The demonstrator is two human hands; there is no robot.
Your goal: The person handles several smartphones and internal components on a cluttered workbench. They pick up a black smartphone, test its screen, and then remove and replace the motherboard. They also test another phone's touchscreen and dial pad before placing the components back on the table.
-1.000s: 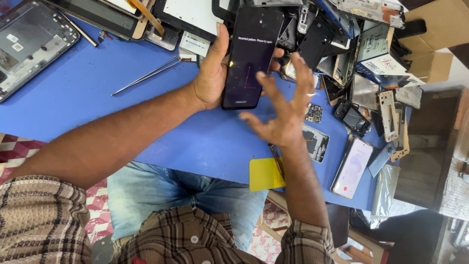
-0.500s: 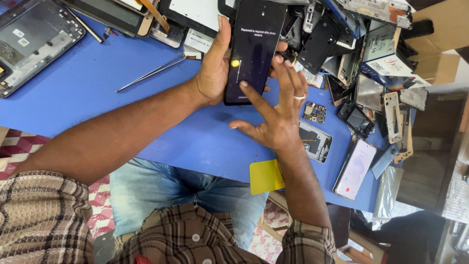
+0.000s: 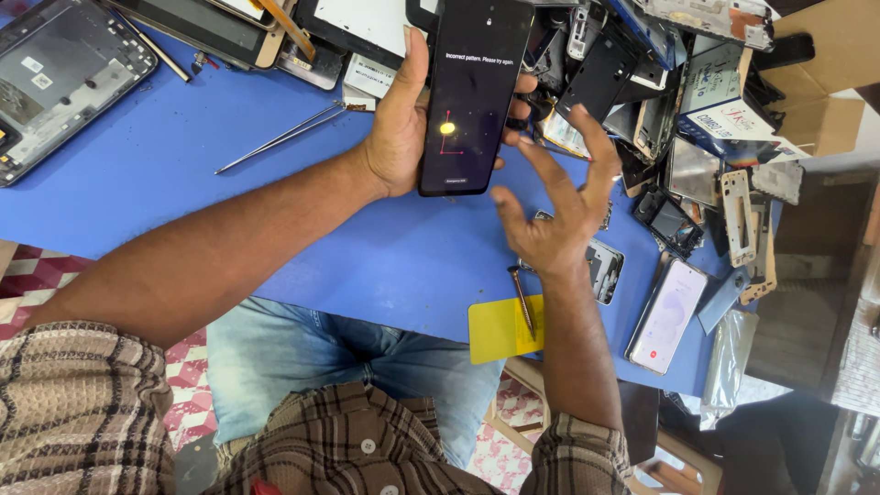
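Right hand (image 3: 556,220) now off phone (image 3: 473,92)

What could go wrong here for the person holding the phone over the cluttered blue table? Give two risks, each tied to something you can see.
1. The left hand alone grips the phone by its edges; the right hand hovers open beside it. A slip could drop it onto the loose parts.
2. The tweezers lie close to the left forearm, so a sweep of the arm might knock them off the table.
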